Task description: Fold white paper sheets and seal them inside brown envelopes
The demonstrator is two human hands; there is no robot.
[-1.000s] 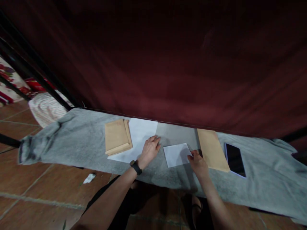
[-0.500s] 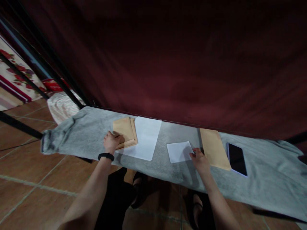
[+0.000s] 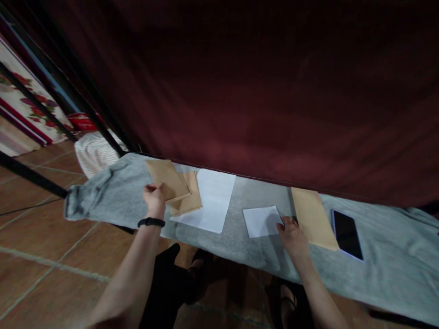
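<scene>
1. While the R hand [image 3: 291, 235] is resting loose-fingered, gripping nothing, on the folded sheet [image 3: 261, 221], that sheet is lying outside any envelope.
2. L hand [image 3: 153, 197] is pinching the top envelope [image 3: 168, 179], askew on the stack [image 3: 190, 203].
3. Large sheet [image 3: 214, 201] is lying unfolded.

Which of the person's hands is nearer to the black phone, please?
Right. The right hand touches the small white paper, one brown envelope away from the phone; the left hand holds the top envelope at the far stack.
</scene>
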